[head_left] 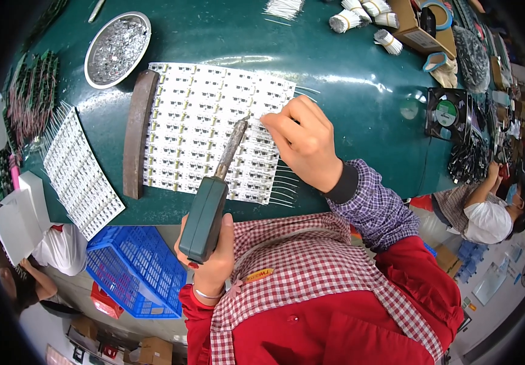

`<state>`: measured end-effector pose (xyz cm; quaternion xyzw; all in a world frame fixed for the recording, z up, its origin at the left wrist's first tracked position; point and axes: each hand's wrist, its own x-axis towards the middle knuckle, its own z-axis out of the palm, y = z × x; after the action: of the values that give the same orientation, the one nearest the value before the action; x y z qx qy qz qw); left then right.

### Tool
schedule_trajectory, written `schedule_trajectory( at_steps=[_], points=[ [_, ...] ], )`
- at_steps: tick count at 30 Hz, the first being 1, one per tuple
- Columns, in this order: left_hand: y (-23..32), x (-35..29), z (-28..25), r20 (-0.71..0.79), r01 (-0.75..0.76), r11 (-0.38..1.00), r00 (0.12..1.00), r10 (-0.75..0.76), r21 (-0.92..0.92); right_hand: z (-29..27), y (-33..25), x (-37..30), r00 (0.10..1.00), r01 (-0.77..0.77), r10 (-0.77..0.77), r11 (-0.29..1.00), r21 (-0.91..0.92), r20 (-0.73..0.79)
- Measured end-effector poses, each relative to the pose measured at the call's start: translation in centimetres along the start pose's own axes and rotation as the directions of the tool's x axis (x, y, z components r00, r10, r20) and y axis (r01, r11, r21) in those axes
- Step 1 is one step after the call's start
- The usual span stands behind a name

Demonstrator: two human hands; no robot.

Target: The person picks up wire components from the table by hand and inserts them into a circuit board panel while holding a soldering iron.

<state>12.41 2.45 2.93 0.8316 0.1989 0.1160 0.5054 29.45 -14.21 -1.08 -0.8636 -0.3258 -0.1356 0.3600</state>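
Note:
My left hand [215,266] is wrapped round the dark green handle of a soldering gun [205,219]. Its long, discoloured metal barrel slants up across a white circuit board panel [195,121], with the tip at the panel's right half. Close beside that tip, my right hand [308,143] has thumb and forefinger pinched together just over the panel. Whatever lies in the pinch is too small to make out. Short white wires [283,185] stick out from the panel's right edge. A heavy brown bar [139,134] lies along its left edge.
A second white panel [83,176] with wires lies at the left, near green boards [34,91]. A metal bowl of scraps [118,48] stands behind. Wire bundles [344,21], a cardboard box [417,27] and a black fan [448,114] sit far right. Co-workers [487,213] are on both sides.

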Motion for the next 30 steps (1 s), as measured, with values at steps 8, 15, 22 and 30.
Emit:
schedule_trajectory(
  at_steps=[8, 15, 22, 30],
  points=[
    [-0.1, 0.2, 0.2, 0.029, 0.049, 0.999, 0.998, -0.048, -0.022, 0.7, 0.5, -0.5, 1.000, 0.016, -0.015, 0.999, -0.029, 0.018],
    [0.1, 0.5, 0.2, 0.065, 0.045, 0.999, 0.997, -0.044, 0.000, 0.6, 0.4, -0.2, 1.000, 0.006, -0.005, 0.999, -0.039, 0.014],
    [-0.7, -0.2, 0.3, 0.011, -0.003, 1.000, 1.000, 0.003, 0.016, 0.6, 0.3, -0.1, 1.000, 0.004, -0.003, 0.999, -0.032, 0.020],
    [-0.4, -0.4, 0.0, 0.033, 0.059, 0.998, 0.998, -0.059, -0.008, 0.1, 0.2, -0.3, 0.999, -0.007, 0.008, 1.000, -0.026, 0.031]
  ],
)
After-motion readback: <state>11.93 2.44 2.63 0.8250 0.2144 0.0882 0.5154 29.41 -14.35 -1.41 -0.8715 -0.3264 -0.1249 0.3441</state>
